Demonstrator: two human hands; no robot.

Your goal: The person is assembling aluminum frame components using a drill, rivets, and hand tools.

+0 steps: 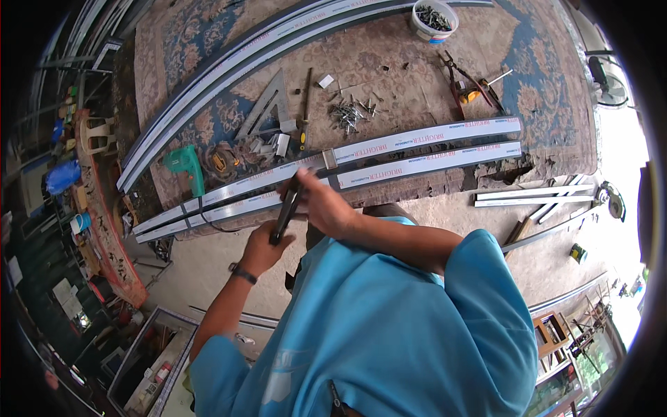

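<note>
My left hand [262, 251] is closed round the lower end of a narrow, dark bar-shaped thing [286, 214]; its exact kind does not show. At the upper end of it, my right hand [326, 205] has its fingers bent against the thing, slightly blurred. Both hands are just over the near edge of the table. Right beyond them lie two long aluminium profiles [431, 164] with white printed film, side by side. A small metal bracket piece [329, 158] sits across the farther profile, near my right fingertips. Dark bands cross the profiles at their left part.
A green power tool [186, 165], tape measure [224, 161], metal set square [267, 108] and screwdriver [306, 118] lie beyond the profiles. Farther right are loose rivets [352, 115], pliers [455, 80] and a white tub [435, 29] of small fasteners. More long profiles [243, 55] curve along the back.
</note>
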